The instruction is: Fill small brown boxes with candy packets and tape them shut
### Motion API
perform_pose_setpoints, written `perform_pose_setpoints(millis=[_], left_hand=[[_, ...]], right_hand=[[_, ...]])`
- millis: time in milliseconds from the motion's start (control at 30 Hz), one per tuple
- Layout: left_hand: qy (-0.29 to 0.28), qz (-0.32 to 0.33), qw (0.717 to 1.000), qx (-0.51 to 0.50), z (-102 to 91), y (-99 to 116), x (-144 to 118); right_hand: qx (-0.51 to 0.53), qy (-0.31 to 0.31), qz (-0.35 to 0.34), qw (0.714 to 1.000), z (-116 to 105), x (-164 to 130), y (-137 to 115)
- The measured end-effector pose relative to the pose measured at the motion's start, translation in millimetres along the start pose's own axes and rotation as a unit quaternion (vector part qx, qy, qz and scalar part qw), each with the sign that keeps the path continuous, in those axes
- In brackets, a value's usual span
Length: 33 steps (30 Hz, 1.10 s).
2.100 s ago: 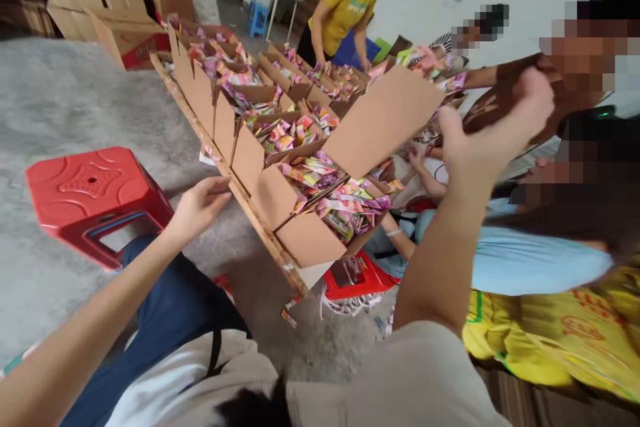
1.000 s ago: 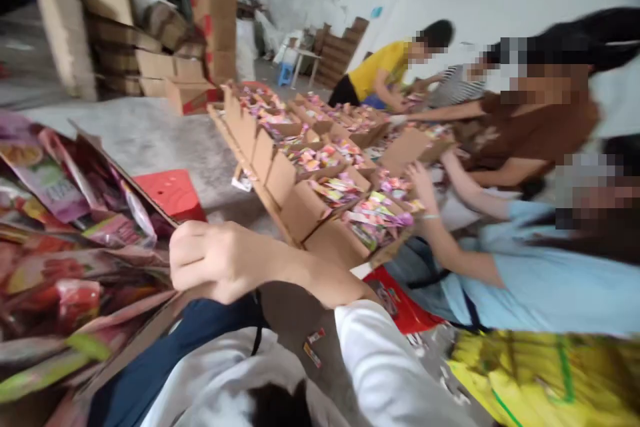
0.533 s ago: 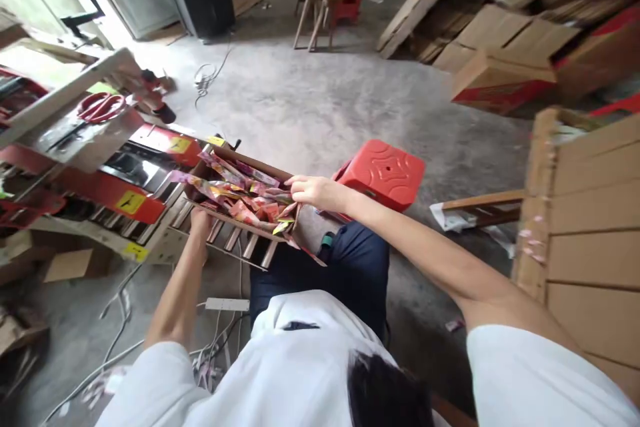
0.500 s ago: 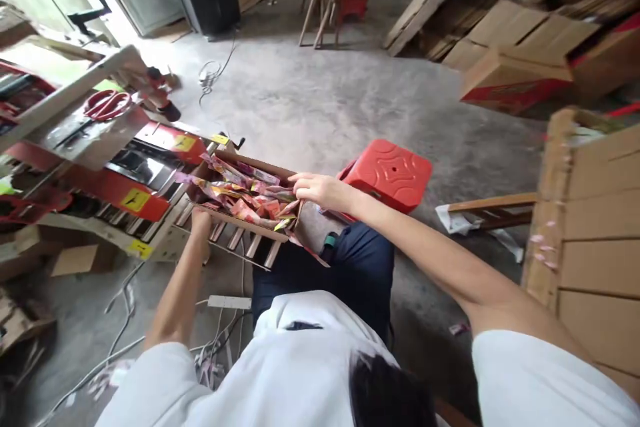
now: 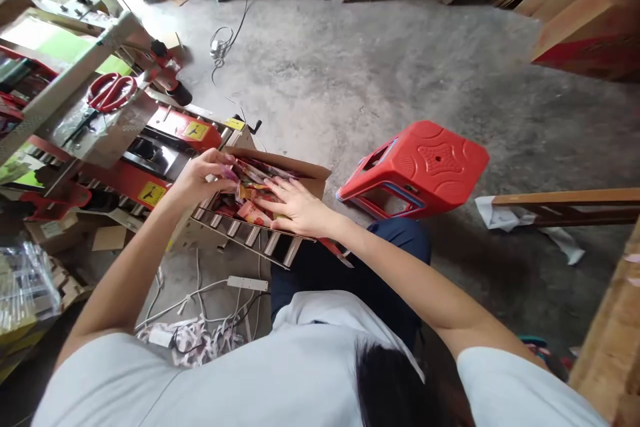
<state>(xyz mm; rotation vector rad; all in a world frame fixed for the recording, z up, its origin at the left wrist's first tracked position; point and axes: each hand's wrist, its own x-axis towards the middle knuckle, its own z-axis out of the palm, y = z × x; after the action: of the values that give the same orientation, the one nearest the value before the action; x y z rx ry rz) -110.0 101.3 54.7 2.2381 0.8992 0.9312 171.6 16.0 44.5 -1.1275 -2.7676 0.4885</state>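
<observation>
An open cardboard box (image 5: 315, 185) sits on a roller conveyor (image 5: 253, 236), filled with small packets (image 5: 254, 215) in pink, red and orange wrappers. At the box's left end, my left hand (image 5: 200, 177) has its thumb and fingers curled round the purple end of a packet (image 5: 229, 173). My right hand (image 5: 297, 208) lies over the packets inside the box, palm down and fingers spread. The lower wall of the box is partly covered by that hand.
To the left stands a red-and-grey machine (image 5: 125, 177) with red-handled scissors (image 5: 112, 92) on top. A red plastic stool (image 5: 435, 163) is to the right. Cables and a power strip (image 5: 247, 283) lie on the floor below the conveyor. A wooden frame (image 5: 575, 199) is at far right.
My left hand has left the box's near-left corner and come up over its left end. My right hand has moved from the right rim onto the packets. The view has tilted down.
</observation>
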Motion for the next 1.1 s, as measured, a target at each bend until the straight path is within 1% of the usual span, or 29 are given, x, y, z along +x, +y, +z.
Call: perform_pose_setpoints(millis=[67,133,167,233,300,333,367,400,467,533,567,600,633,667,700,767,800,833,867,900,967,1033,1067,1100], left_hand=[[-0.074,0.044,0.993,0.076,3.7,1.4,13.8],[-0.165,0.070,0.972,0.156,14.9,2.5,26.6],[-0.210,0.073,0.953,0.204,22.3,3.3,32.2],[-0.290,0.063,0.905,0.305,37.6,5.2,40.8],[-0.340,0.046,0.860,0.378,49.5,7.1,45.8],[-0.356,0.041,0.845,0.396,53.1,7.8,46.8],[-0.364,0.037,0.839,0.403,55.1,8.3,47.0],[-0.365,0.033,0.839,0.403,55.6,8.6,46.3],[-0.359,0.028,0.848,0.389,52.9,8.4,43.2],[-0.355,0.026,0.861,0.362,46.0,7.3,39.3],[-0.354,0.022,0.869,0.344,41.2,6.4,37.6],[-0.351,0.012,0.880,0.321,35.6,5.4,36.2],[-0.344,-0.004,0.893,0.290,29.4,4.3,35.1],[-0.336,-0.024,0.907,0.251,23.0,3.3,34.0],[-0.326,-0.045,0.922,0.206,17.0,2.4,32.8],[-0.303,-0.078,0.942,0.122,8.7,1.6,28.8],[-0.288,-0.083,0.948,0.107,7.8,1.7,25.7],[-0.270,-0.082,0.953,0.115,9.4,1.8,21.9],[-0.246,-0.075,0.955,0.147,13.6,1.9,17.5],[-0.216,-0.068,0.954,0.195,20.0,1.7,12.9],[-0.134,-0.064,0.943,0.297,36.2,-0.2,3.9],[-0.048,-0.073,0.930,0.358,51.5,-4.2,-3.4],[-0.015,-0.076,0.926,0.369,57.3,-6.8,-6.3],[0.004,-0.075,0.926,0.370,61.6,-9.5,-8.6]], right_hand=[[-0.014,-0.012,0.029,0.999,6.5,12.3,-1.0],[-0.033,-0.014,0.041,0.999,15.2,18.9,-2.4],[-0.043,-0.012,0.048,0.998,19.9,21.2,-2.9],[-0.061,-0.007,0.063,0.996,29.3,25.3,-3.0],[-0.066,0.012,0.068,0.995,36.8,28.1,-1.2],[-0.059,0.028,0.062,0.996,39.2,28.3,0.6],[-0.041,0.046,0.052,0.997,40.3,27.5,2.8],[-0.012,0.067,0.043,0.997,40.1,25.2,5.3],[0.074,0.120,0.028,0.990,36.0,16.6,10.2],[0.175,0.154,0.003,0.972,28.8,4.2,12.7],[0.218,0.152,-0.019,0.964,24.9,-2.1,12.7],[0.248,0.136,-0.043,0.958,21.4,-7.7,12.1],[0.268,0.109,-0.064,0.955,18.5,-11.9,11.3],[0.282,0.086,-0.070,0.953,16.5,-14.4,11.0],[0.295,0.078,-0.054,0.951,15.6,-15.2,11.5],[0.323,0.105,0.027,0.940,16.2,-12.7,15.5],[0.335,0.127,0.071,0.931,17.4,-10.4,18.4],[0.342,0.145,0.104,0.922,18.7,-8.3,21.1],[0.344,0.157,0.121,0.918,19.8,-6.9,22.7],[0.339,0.161,0.123,0.919,20.4,-6.6,22.7],[0.297,0.161,0.114,0.934,19.3,-8.3,16.8],[0.199,0.181,0.116,0.956,14.5,-9.1,5.4],[0.143,0.199,0.108,0.963,11.2,-6.9,-0.5],[0.093,0.220,0.089,0.967,7.6,-2.2,-5.3]])
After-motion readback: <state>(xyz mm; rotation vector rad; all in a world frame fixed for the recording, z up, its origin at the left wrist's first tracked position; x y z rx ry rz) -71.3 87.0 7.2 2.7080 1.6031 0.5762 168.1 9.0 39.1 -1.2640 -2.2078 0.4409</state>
